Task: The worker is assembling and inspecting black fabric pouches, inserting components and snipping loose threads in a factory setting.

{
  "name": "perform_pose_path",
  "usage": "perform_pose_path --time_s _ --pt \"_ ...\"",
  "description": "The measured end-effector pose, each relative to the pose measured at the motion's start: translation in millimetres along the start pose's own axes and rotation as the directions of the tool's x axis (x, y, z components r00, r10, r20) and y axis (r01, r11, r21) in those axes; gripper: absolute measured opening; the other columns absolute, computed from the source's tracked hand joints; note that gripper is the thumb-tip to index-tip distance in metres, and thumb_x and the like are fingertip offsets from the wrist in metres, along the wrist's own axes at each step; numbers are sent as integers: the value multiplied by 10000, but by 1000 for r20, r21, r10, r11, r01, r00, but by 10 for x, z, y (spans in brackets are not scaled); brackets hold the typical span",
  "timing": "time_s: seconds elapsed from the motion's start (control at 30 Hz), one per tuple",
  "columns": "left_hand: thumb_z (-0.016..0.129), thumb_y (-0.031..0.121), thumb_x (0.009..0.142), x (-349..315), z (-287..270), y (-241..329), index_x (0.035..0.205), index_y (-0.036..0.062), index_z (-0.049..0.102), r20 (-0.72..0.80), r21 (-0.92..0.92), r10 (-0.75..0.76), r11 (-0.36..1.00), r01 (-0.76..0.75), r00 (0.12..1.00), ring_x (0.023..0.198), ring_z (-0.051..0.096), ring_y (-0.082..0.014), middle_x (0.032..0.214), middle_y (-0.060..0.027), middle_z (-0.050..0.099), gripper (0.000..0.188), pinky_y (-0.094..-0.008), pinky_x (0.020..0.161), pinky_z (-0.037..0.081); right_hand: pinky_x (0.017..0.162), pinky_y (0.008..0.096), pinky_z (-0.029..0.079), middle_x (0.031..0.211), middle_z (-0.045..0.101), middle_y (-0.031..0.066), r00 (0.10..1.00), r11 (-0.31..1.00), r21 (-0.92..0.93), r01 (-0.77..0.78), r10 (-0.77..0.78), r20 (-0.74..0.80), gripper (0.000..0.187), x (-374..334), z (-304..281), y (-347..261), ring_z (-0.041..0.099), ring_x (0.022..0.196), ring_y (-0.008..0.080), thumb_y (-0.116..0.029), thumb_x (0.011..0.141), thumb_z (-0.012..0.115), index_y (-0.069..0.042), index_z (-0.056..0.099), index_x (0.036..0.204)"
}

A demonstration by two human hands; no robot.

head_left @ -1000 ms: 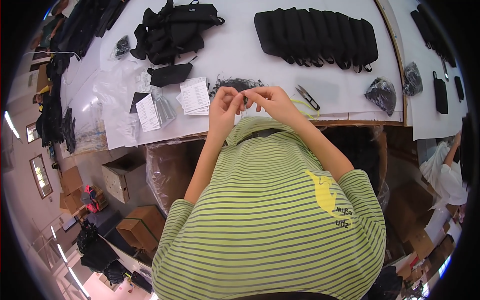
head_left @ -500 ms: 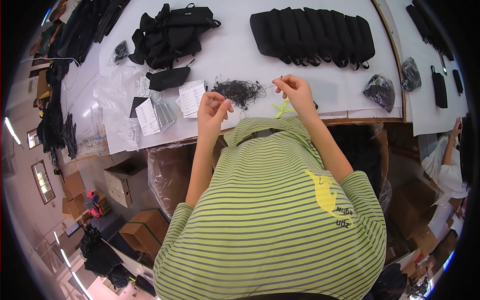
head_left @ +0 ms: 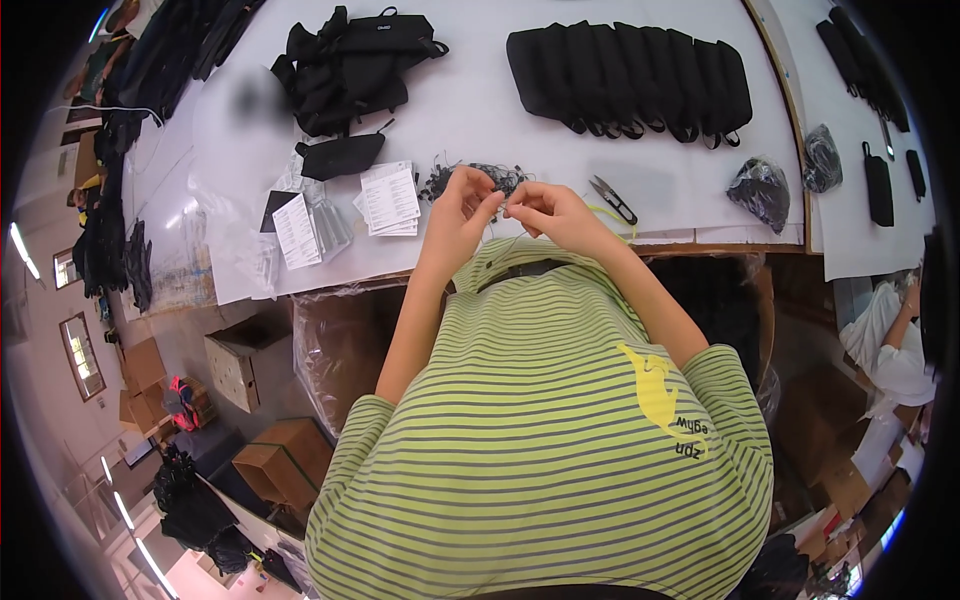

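Note:
My left hand [head_left: 464, 212] and my right hand [head_left: 553, 214] are close together at the table's near edge, fingertips almost touching. Both are closed in a pinch on a thin black string [head_left: 507, 209]; the fingers hide most of it. Just behind them lies a tangled pile of black strings [head_left: 470, 172] with small dark ends, partly covered by my left hand. Right of my right hand, dark thread snips [head_left: 613, 200] rest on the table. A bright yellow-green cord [head_left: 622, 221] lies between the snips and my right wrist, partly hidden.
Printed white cards [head_left: 390, 197] and clear plastic sleeves lie at the left. Behind them is a heap of black pouches [head_left: 365, 80]. A row of overlapping black pouches [head_left: 630, 80] spans the back right. A plastic bag of black items [head_left: 758, 192] sits near the right edge.
My right hand has moved left and my left hand slightly right, so they meet before the string pile. The snips, previously covered by my right hand, now show.

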State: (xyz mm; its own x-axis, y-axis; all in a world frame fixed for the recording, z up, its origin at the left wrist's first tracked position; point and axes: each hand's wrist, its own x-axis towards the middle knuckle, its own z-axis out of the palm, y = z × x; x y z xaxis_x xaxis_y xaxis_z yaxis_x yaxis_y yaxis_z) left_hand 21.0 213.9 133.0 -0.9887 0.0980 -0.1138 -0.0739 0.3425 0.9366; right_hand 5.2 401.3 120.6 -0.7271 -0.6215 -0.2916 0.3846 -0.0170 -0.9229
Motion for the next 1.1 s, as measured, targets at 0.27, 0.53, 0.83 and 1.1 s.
perform_pose_path --time_s 0.27,0.53,0.83,1.1 --pt "742 348 728 -130 -896 -1591 1131 -10 518 -657 682 91 497 537 749 1142 380 -375 1266 -209 413 584 -498 955 303 519 191 348 658 539 -27 995 999 0 -42 42 -91 125 -93 -52 -107 428 543 37 -156 865 608 -33 610 884" --pt "680 223 771 -103 -986 -1319 952 27 517 -549 740 76 507 441 833 944 501 -314 1062 -150 539 312 -441 825 390 543 189 335 619 483 -51 953 985 21 170 -159 -257 114 -30 -16 15 414 571 24 -144 854 615 -36 588 833" --pt "656 174 835 -151 -250 113 1103 49 342 -124 -186 -321 937 296 939 731 526 -120 892 -80 550 432 -246 648 436 492 213 205 544 310 -95 919 972 -196 129 -191 -345 83 -156 86 -207 250 521 19 -117 845 623 -39 600 855" --pt "655 124 843 -202 35 360 918 -27 585 -97 -270 -69 962 40 993 744 517 -97 865 -22 498 182 -221 646 413 461 241 191 490 243 -55 852 880 -441 175 -360 -380 93 -214 202 -328 224 468 45 -110 813 646 -38 587 820"
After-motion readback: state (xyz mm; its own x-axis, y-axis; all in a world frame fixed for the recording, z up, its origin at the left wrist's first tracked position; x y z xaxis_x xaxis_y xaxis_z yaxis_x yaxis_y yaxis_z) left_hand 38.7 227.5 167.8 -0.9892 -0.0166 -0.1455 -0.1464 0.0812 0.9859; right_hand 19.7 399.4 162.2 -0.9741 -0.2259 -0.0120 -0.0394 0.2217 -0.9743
